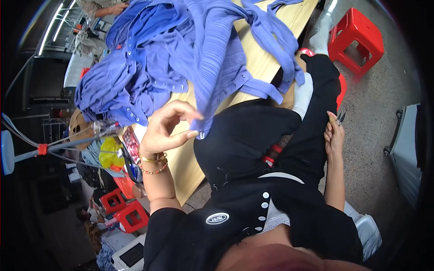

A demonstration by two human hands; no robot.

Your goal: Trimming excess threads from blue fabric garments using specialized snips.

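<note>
Blue-violet knit garments point(153, 58) lie heaped over the table, with small metal snaps or rings along some edges. One ribbed piece point(217, 58) hangs toward me over the near edge, its lower corner above my lap. Thumb and fingers of my left hand point(167, 128) are closed on that corner, where a small pale fastener shows. Away to the right, beside my knee, my right hand point(333, 137) is wrapped round small thread snips point(342, 118). Their dark points stick out past the fingers, while the handle is mostly hidden.
The pale wooden table point(183, 178) slants past my left side. A red plastic stool point(357, 43) stands far right, near a grey wheeled cabinet point(410, 149). At left are a metal pole point(68, 147), a yellow bag point(111, 151) and red stools point(131, 217). Another person's hand point(117, 9) shows beyond the heap.
</note>
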